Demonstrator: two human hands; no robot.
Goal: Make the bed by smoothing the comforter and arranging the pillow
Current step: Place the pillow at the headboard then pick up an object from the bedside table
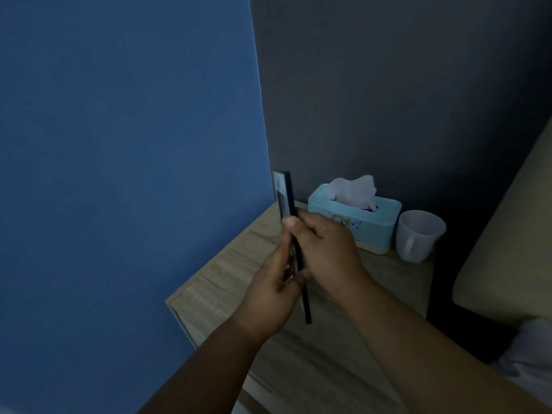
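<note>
Both hands hold a thin, flat, dark-edged object (287, 195), seen edge-on and upright above a wooden nightstand (215, 282); it looks like a picture frame or tablet, I cannot tell which. My left hand (274, 297) grips its lower part from the left. My right hand (325, 249) clasps it from the right, thumb on its front edge. At the far right is the beige padded headboard (507, 249) of the bed, and a patch of white bedding (531, 354) shows at the lower right. No pillow is clearly visible.
On the nightstand stand a turquoise tissue box (367, 225) with a tissue sticking out and a white mug (418, 237) to its right. A blue wall (119, 174) fills the left, a dark grey wall (388, 100) the back. The room is dim.
</note>
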